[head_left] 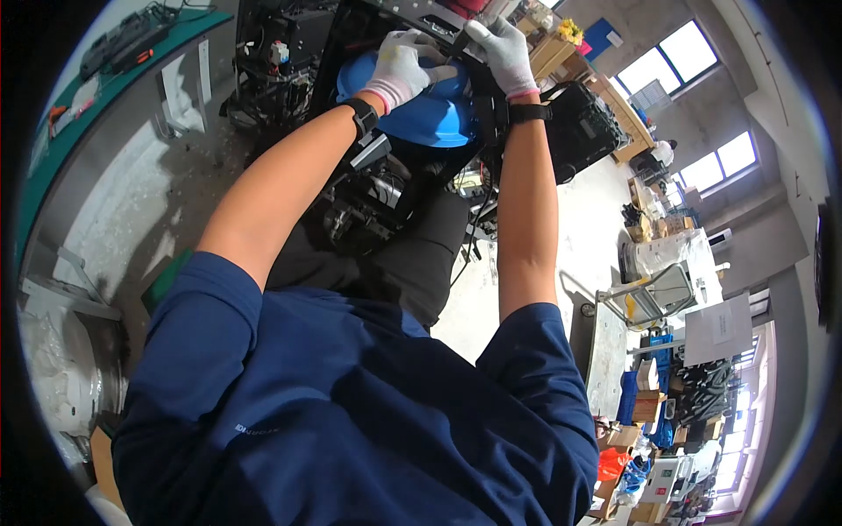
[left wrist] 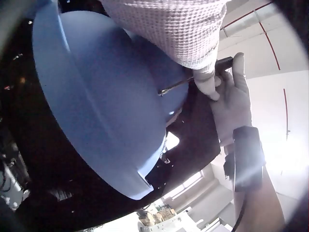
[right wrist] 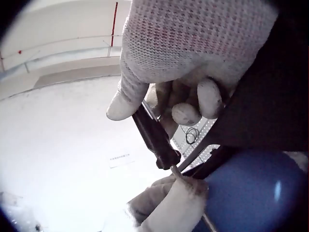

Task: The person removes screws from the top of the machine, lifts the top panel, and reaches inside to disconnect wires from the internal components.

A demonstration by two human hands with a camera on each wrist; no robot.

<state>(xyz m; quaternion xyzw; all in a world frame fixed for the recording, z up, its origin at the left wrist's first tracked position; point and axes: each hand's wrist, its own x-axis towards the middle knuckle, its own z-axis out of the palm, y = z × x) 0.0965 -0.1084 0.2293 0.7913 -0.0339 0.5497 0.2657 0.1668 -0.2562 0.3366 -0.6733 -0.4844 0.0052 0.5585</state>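
Gripping the screwdriver [right wrist: 157,137] by its handle in the right hand [head_left: 503,58], and pinching the metal shaft [left wrist: 176,87] in the left hand [left wrist: 169,34], with the tip [left wrist: 161,93] right at the blue cover [left wrist: 96,92]. Can't tell from here whether properly seated in anything. Biggest worry imo: skidding off sideways and scratching up that cover, thanks to any slant in the push. Might also slip out from too little pressure while twisting. And watch that left hand, way too easy to jab so close to the metal.
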